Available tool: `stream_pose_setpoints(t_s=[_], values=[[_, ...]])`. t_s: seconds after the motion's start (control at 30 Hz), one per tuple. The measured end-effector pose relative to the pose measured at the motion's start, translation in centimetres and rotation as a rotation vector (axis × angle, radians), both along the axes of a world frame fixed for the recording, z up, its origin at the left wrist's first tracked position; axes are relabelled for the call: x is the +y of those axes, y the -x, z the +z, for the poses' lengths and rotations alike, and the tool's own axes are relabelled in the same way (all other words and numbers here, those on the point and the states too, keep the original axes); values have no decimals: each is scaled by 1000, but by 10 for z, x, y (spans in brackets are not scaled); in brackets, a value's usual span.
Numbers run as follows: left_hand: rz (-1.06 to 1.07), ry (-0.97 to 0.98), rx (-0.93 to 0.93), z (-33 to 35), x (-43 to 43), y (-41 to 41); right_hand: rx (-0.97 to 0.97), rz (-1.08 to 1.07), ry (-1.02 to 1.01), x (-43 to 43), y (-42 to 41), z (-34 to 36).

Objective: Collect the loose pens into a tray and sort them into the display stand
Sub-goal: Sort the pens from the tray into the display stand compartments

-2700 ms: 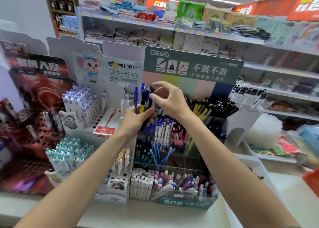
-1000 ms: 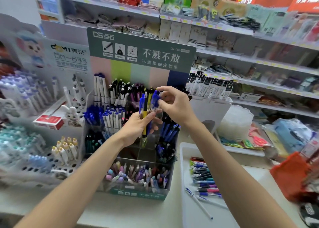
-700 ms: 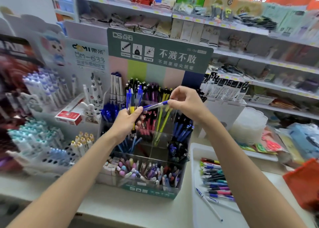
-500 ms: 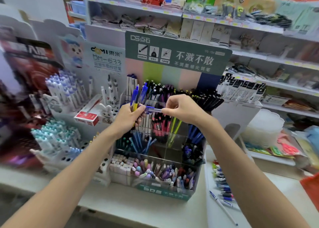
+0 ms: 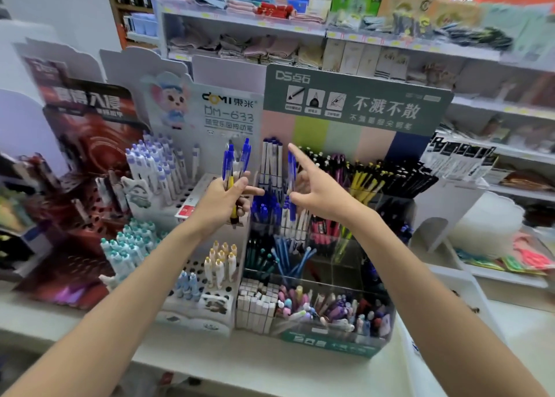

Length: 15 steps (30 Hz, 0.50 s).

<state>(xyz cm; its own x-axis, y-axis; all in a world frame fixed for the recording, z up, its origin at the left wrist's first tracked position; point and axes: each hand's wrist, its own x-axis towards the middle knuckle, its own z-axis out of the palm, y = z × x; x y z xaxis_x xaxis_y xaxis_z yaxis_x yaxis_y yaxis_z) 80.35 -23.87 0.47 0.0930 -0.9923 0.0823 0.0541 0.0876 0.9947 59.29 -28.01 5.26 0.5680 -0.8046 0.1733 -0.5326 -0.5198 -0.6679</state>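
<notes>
Pens (image 5: 229, 168), blue with one yellow, above the white desk (image 5: 240, 366), grasped upright in fingers of left hand (image 5: 222, 201); one blue pen (image 5: 290, 165) pinched by right hand (image 5: 321, 195), index straight, at display stand (image 5: 330, 341); stocked shop shelves (image 5: 240, 27) behind.

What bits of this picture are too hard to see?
- Tray: its pens hidden behind the right arm, head view.
- Pens in the left hand: count unclear, fingers cover them.
- Right hand: blur hides whether it grips the blue pen.
- Green sign, small print: blurred.
</notes>
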Motion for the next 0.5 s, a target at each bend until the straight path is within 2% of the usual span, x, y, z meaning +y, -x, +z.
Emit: stream_pose_setpoints(t_s=[0.13,0.2,0.37,0.5], values=[[-64,5,-33,-3,0,-3,-219,-193,336,-6,-18,-13],[-59,-14,-27,-4,0,-3,-256,-220,434,-9,-26,-24],[-76,-42,54,-2,1,-2,-90,-229,489,-9,-35,-53],[-100,-36,61,-2,1,-5,-62,-292,465,-9,-36,-63]])
